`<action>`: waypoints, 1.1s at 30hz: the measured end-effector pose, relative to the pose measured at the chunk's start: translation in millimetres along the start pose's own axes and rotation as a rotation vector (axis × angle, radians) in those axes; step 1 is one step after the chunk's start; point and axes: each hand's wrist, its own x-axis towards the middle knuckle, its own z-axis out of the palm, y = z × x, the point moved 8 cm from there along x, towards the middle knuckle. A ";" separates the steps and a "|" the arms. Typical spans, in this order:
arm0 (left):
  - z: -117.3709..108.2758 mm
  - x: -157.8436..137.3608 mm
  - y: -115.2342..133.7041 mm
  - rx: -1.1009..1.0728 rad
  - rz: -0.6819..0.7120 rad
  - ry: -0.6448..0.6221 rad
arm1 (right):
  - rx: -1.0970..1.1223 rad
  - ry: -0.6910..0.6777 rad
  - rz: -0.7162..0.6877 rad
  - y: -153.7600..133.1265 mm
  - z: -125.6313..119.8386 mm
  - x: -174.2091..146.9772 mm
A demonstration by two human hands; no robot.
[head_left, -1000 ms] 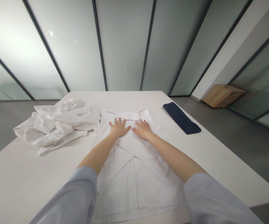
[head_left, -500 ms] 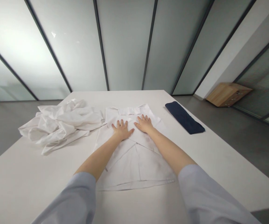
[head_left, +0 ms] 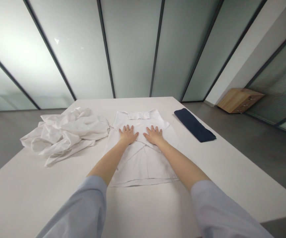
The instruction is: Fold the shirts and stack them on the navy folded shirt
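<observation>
A white shirt [head_left: 135,168] lies laid out in the middle of the table, with its collar end away from me and its hem toward me. Folded parts of the cloth cross over its upper half. My left hand [head_left: 128,135] rests flat on the left of this upper half, fingers spread. Level with it on the right, my right hand [head_left: 154,135] also presses flat on the cloth with its fingers apart. Neither hand grips anything. Part of the shirt's right edge is hidden under my right forearm.
A crumpled heap of white cloth [head_left: 65,132] lies on the left of the table, close to the shirt. Near the right edge of the white table [head_left: 46,198] is a folded dark blue cloth [head_left: 194,125]. Frosted glass panels [head_left: 133,49] and a wooden cabinet [head_left: 240,100] stand beyond.
The shirt's lower part and hem have shifted away from me, toward the far side. My hands have moved slightly apart and stay flat on the cloth.
</observation>
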 end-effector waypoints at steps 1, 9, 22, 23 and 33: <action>-1.3 -4.0 -3.1 0.003 -0.003 0.010 | -0.002 0.002 0.003 -0.9 -1.3 4.4; 5.3 -13.2 -25.3 0.009 -0.005 -0.047 | -0.023 0.014 -0.047 -5.4 -6.9 25.0; -21.4 -39.5 -16.9 0.020 0.125 0.137 | -0.084 0.118 -0.019 22.2 -12.9 -41.8; -21.7 -44.1 -17.7 0.024 0.133 0.131 | -0.076 0.128 -0.027 22.7 -12.8 -44.2; -18.5 -67.7 -31.8 -0.088 0.229 0.164 | -0.020 0.245 -0.055 27.5 -24.4 -56.1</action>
